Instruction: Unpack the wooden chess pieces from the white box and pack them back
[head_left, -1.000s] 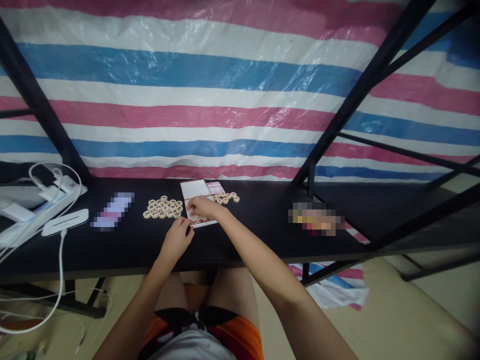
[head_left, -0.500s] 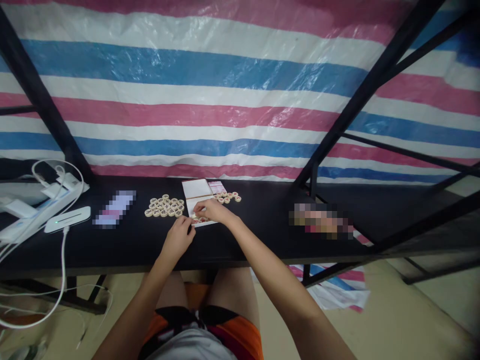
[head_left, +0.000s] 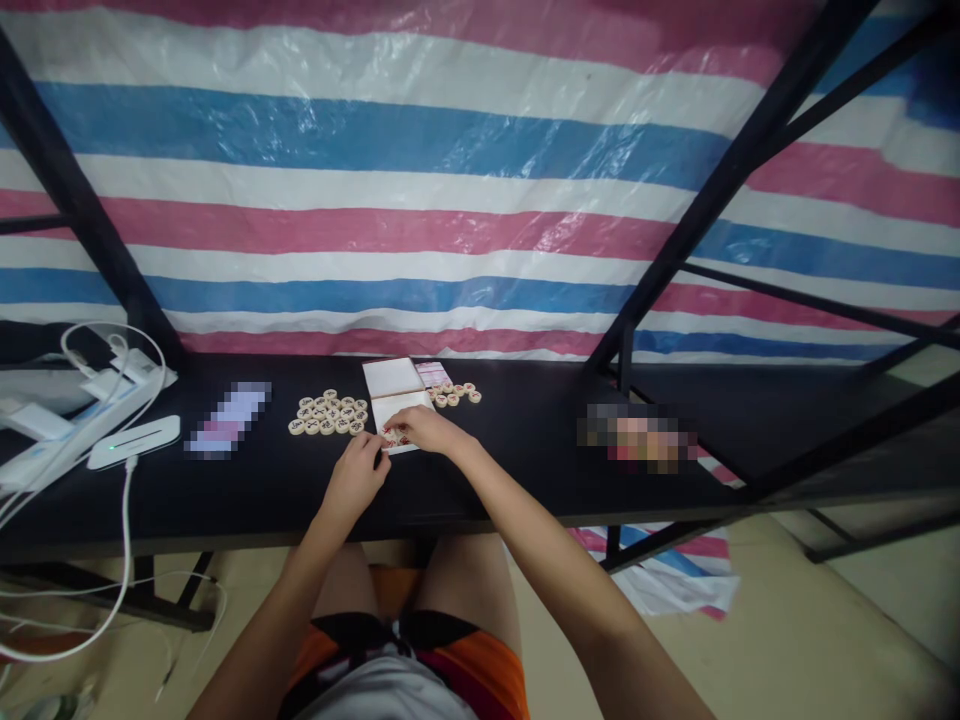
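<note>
A shallow white box (head_left: 399,404) with its lid (head_left: 391,377) behind it lies on the black table (head_left: 487,470). Round wooden chess discs sit in a cluster (head_left: 330,413) left of the box and a smaller group (head_left: 454,394) to its right. My right hand (head_left: 425,430) rests over the box's near end, fingers curled by red-marked discs inside it. My left hand (head_left: 358,477) is curled at the box's near left corner, touching its edge. What either hand grips is too small to make out.
White power strips, chargers and cables (head_left: 90,420) crowd the table's left end. Blurred patches lie at centre-left (head_left: 227,419) and at right (head_left: 639,438). Black frame bars (head_left: 720,190) rise at both sides. A striped tarp (head_left: 390,180) hangs behind.
My right hand has drawn back from the middle of the box toward its near end. My left hand has stayed at the near left corner.
</note>
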